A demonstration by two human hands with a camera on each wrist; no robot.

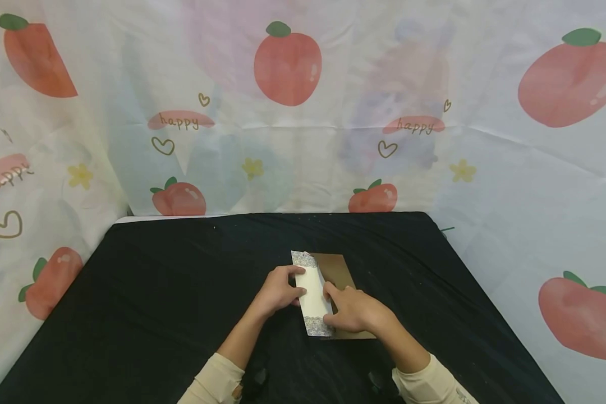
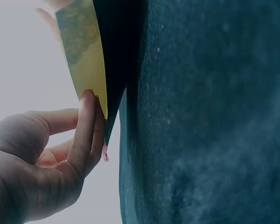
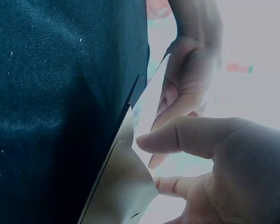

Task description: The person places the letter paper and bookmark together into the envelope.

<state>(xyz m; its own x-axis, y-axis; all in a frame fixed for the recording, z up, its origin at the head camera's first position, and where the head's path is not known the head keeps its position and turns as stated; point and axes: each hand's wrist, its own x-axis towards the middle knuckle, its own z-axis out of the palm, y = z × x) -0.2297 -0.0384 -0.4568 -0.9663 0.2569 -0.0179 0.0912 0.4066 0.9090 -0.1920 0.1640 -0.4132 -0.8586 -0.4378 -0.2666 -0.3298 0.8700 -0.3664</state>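
A cream card point(image 1: 313, 292) with grey lace-patterned ends lies upright in the head view, its right side against a brown envelope-like paper piece point(image 1: 335, 269). My left hand point(image 1: 279, 290) pinches the card's left edge, thumb on top and fingers partly hidden below. In the left wrist view, fingertips point(image 2: 87, 100) press on the yellowish card point(image 2: 86, 60). My right hand point(image 1: 356, 308) grips the brown piece where the two meet, thumb and forefinger spread apart. The right wrist view shows the thumb point(image 3: 177, 137) near the card and a bulging brown panel point(image 3: 126, 182) touching a finger.
A black cloth point(image 1: 156, 297) covers the table. Behind and on both sides hangs a pale curtain point(image 1: 303, 151) printed with peaches and hearts. A small green thing point(image 1: 448, 229) shows at the table's right back corner.
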